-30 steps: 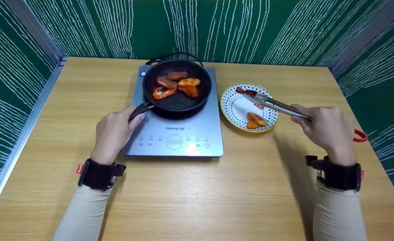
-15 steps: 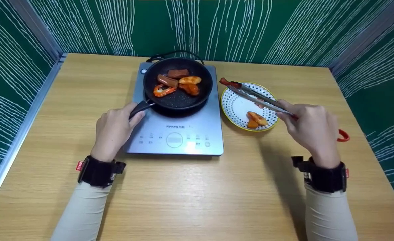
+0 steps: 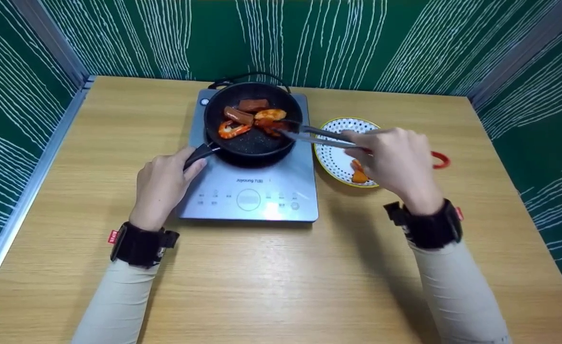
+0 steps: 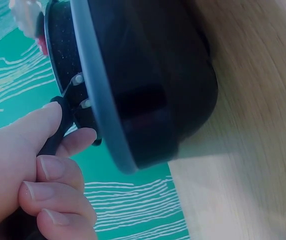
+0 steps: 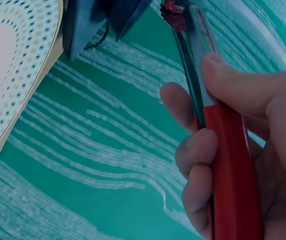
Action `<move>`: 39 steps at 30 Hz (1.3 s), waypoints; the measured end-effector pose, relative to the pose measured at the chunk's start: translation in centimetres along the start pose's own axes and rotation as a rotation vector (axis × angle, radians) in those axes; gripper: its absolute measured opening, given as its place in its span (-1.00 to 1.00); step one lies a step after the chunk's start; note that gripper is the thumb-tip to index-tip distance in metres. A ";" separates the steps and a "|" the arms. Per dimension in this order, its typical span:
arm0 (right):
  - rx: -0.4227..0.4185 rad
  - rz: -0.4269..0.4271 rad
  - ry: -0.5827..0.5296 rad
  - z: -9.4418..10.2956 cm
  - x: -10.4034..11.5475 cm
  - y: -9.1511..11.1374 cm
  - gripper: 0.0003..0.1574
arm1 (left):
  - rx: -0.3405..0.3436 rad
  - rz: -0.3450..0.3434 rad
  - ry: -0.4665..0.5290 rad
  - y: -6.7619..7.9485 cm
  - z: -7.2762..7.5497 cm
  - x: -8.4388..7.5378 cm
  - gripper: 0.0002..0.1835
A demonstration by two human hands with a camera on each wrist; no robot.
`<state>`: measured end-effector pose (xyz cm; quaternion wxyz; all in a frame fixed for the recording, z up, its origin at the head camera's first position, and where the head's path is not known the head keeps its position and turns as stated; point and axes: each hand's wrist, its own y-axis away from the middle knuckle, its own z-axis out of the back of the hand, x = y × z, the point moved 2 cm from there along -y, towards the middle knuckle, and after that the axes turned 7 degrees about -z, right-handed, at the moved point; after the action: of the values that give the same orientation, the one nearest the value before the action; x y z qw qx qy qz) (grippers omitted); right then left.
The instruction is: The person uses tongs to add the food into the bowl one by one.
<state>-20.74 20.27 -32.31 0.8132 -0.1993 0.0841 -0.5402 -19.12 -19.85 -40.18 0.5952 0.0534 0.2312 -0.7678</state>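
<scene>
My left hand grips the black handle of a frying pan. In the left wrist view the fingers curl round that handle. My right hand holds metal tongs with red grips. Their tips reach over the pan's right side. A dark red strip of food sits between the tips in the right wrist view. Inside the pan lie a shrimp, a sausage piece, a brown slab and a yellowish piece. The tongs' tips blur against reddish food there.
The pan is on a silver induction cooker, with a black cable behind. A dotted plate with a yellow rim stands right of it, partly under my right hand, and bears orange food pieces. Green walls enclose the wooden table.
My right hand has moved left, carrying the tongs and the dark red strip from over the plate to the pan. My left hand and the pan have stayed put.
</scene>
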 end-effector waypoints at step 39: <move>0.047 0.205 0.062 -2.6 1.9 -4.8 -0.57 | 0.018 0.009 -0.020 -0.2 0.0 0.1 -0.69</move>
<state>-24.91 16.33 -32.54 0.8657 -0.1539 0.1164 -0.4619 -19.30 -19.92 -40.18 0.6002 0.0522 0.2181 -0.7677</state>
